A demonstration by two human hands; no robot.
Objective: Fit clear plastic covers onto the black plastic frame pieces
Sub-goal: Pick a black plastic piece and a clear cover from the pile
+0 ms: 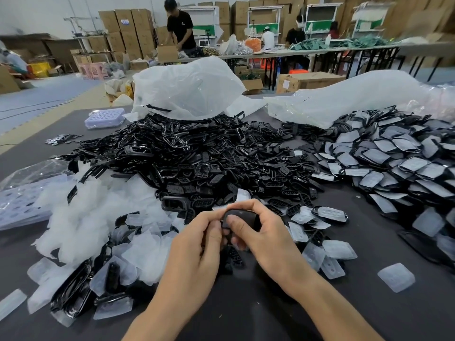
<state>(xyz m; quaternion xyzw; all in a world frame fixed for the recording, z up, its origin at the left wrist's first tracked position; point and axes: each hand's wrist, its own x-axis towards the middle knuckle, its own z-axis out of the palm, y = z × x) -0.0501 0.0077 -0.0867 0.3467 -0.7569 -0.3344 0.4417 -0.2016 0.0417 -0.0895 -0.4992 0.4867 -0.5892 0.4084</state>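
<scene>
Assembly looks in hand: my left hand [197, 242] and right hand [267, 236] both pinch one black frame [246, 217], thumbs on top, just before the heap [209, 163], clear covers [98, 217] lying left; whether one is fitted I cannot tell, so next I'd press squarely

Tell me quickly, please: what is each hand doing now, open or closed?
Left hand: closed, pinching the black frame piece.
Right hand: closed, thumb and fingers curled round the same black frame piece.
</scene>
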